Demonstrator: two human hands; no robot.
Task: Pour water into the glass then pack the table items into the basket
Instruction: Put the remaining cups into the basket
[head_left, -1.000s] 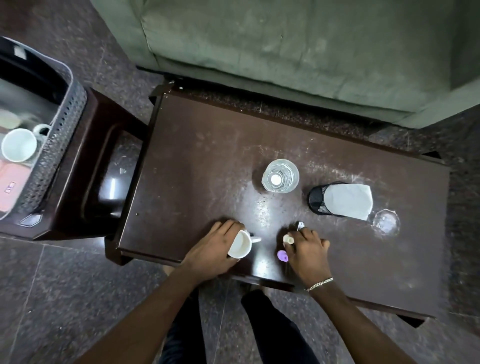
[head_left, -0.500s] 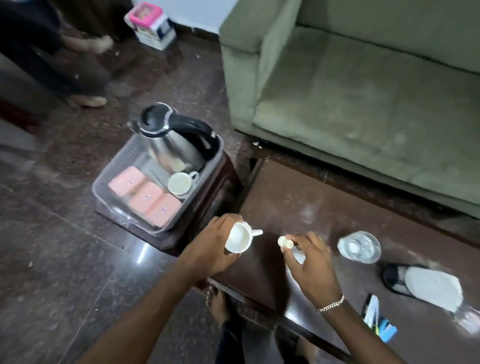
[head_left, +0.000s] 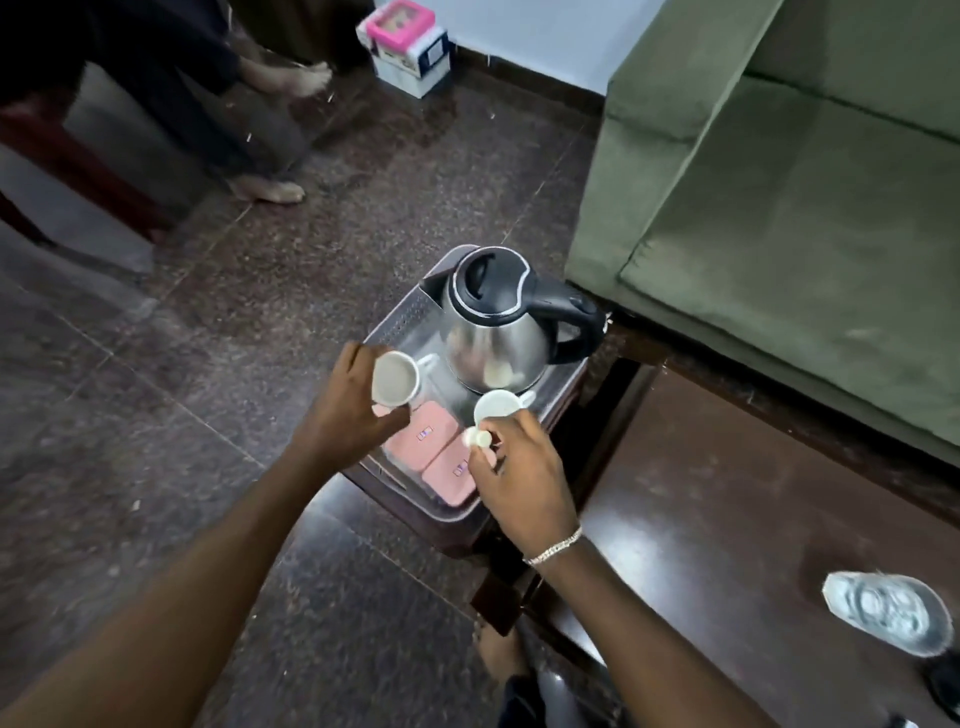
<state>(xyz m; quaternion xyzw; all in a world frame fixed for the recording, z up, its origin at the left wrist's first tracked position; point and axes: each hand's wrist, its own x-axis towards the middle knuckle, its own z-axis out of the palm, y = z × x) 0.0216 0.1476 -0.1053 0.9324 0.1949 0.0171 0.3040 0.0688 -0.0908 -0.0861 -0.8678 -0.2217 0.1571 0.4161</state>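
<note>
My left hand (head_left: 345, 415) grips a small white cup (head_left: 396, 378), held over the left side of the grey perforated basket (head_left: 402, 317). My right hand (head_left: 519, 475) pinches a small white cap-like piece (head_left: 477, 439) above the basket's near right part. Inside the basket stand a steel kettle with a black lid and handle (head_left: 498, 322), another white cup (head_left: 498, 406) and pink flat packs (head_left: 434, 441). The glass of water (head_left: 888, 610) stands on the dark table (head_left: 727, 545) at lower right.
The basket rests on a low dark stool (head_left: 457, 530) left of the table. A green sofa (head_left: 779, 208) fills the upper right. Another person's bare feet (head_left: 275, 189) and a pink-topped box (head_left: 402, 49) lie on the floor beyond. A black object (head_left: 948, 686) shows at the right edge.
My view swung left from the table to the basket. Both hands lifted their items off the table and carried them left, over the basket.
</note>
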